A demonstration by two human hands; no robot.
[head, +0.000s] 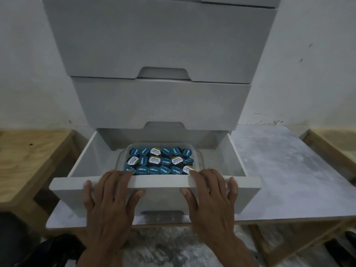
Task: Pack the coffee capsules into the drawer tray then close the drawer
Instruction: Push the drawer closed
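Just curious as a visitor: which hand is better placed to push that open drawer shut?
Neither clearly: the left hand and right hand both lie flat on the drawer front, either side of its middle. Pushing with both looks best.

Under my fingers I find the drawer front smooth, white and faintly glossy, like painted board or plastic. Just beyond my fingertips sits a clear glossy plastic tray; the capsules in it carry smooth printed foil-like lids, blue or white. Below my hands I note a matt, mottled grey-white tabletop. Left of them, bare unfinished wood, grain visible.
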